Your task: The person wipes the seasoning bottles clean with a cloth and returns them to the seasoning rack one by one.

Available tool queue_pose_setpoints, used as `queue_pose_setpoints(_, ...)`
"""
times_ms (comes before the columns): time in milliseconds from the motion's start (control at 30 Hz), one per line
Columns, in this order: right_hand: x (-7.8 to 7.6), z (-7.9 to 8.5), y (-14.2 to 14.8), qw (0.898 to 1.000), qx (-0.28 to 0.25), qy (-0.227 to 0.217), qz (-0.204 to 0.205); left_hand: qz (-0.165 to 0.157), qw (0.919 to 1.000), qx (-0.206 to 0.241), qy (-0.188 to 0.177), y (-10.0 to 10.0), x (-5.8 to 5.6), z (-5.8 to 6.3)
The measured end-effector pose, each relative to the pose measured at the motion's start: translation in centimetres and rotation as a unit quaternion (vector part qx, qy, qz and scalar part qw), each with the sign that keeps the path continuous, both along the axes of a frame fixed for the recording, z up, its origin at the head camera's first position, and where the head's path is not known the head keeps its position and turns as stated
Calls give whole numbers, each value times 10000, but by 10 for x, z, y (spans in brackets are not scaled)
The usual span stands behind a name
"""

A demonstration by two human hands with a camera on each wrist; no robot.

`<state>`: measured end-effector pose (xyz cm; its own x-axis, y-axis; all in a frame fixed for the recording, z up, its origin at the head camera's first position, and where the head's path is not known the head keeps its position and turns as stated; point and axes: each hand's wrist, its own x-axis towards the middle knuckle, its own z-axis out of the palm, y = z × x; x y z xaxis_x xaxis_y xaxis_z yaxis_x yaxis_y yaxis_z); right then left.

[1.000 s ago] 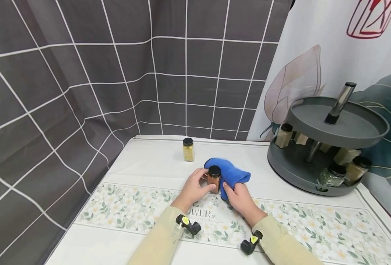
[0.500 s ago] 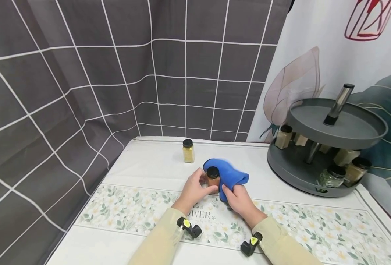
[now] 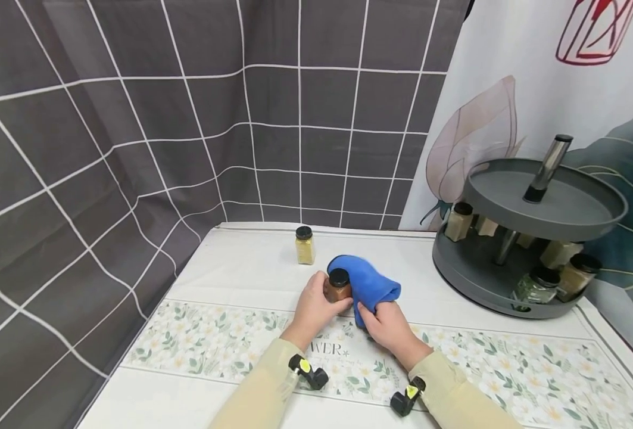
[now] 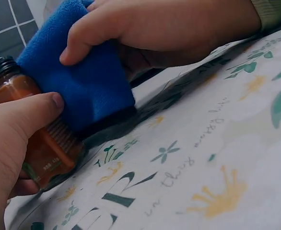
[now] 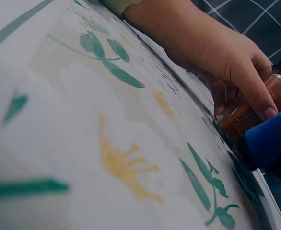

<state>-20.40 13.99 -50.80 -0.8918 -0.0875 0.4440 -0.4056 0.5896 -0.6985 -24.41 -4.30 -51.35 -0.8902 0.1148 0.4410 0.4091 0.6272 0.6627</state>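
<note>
My left hand (image 3: 316,307) grips a small glass spice jar (image 3: 339,291) with a black lid and reddish-brown powder inside. In the left wrist view the thumb lies across the front of the jar (image 4: 54,158), with fingertips showing beneath it. The jar leans slightly to the left. My right hand (image 3: 388,325) pinches a blue cloth (image 3: 367,280), thumb on top, the other fingers mostly hidden behind it. The cloth (image 4: 92,91) lies against the jar's right side. Behind the hands a second spice jar (image 3: 305,247), with yellow powder and a black lid, stands upright on the table.
A grey two-tier turntable rack (image 3: 530,238) stands at the right, several spice jars on its lower tier, such as one with green herbs (image 3: 533,287). A floral-banded white cloth (image 3: 203,339) covers the table. A dark checked curtain (image 3: 327,149) hangs behind.
The left hand has shifted the brown jar slightly to the left and tilted it more. The right hand and blue cloth have moved a little left with it.
</note>
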Motion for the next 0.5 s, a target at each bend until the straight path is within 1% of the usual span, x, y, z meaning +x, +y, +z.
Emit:
queue_pose_setpoints(67,-1,0,0,9998,164,55,-22,75,9999,-96,63,1,0,-1)
queue_pose_setpoints(133,-1,0,0,9997,216,-19,-58,69,9998,-162,62,1,0,0)
queue_pose_setpoints(267,-2,0,1,9991,-106,-370,-165,-44,9999,-141,5,1,1,1)
queue_pose_setpoints(333,-3,0,1,9981,-239,-514,-221,-120,9998,-131,82,0,1,1)
queue_pose_setpoints(400,-4,0,1,9971,-338,-641,-245,-206,9996,9,172,-1,2,0)
queue_pose_setpoints(433,-5,0,1,9964,-323,-741,-240,-265,9993,150,212,-2,1,-1)
queue_pose_setpoints(500,-6,-1,2,9953,-336,-876,-256,-438,9967,642,223,-3,1,-2)
